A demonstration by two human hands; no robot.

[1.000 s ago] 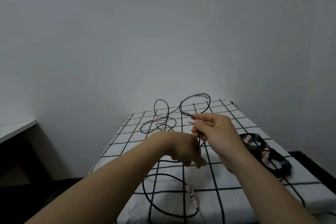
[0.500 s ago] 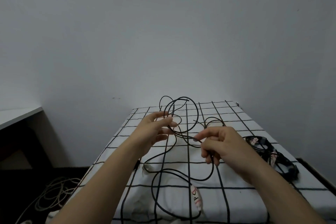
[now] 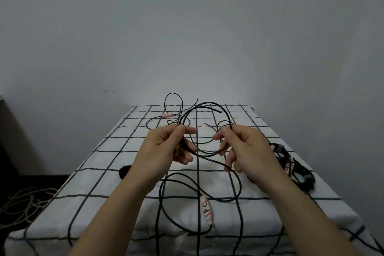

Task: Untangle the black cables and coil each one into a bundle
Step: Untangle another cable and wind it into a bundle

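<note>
A loose black cable (image 3: 207, 104) arches between my two hands above the checked table (image 3: 99, 160). My left hand (image 3: 166, 147) pinches several strands of it at thumb and forefinger. My right hand (image 3: 243, 147) grips the other side of the arch, fingers curled around it. The rest of the cable (image 3: 239, 183) trails in loops over the cloth toward the front edge, ending in a white tagged plug (image 3: 206, 210). A second thin black cable (image 3: 174, 97) with a pink tag (image 3: 166, 115) lies at the far end. A coiled black bundle (image 3: 295, 168) rests at the right.
A grey wall stands behind the table. Pale cords (image 3: 22, 203) lie in a heap on the dark floor at the left. A small black object (image 3: 124, 171) sits on the cloth beside my left forearm.
Both hands have lifted and spread apart, drawing the cable into a wide arch between them. My left hand has gone from under the right to gripping strands at the left.
</note>
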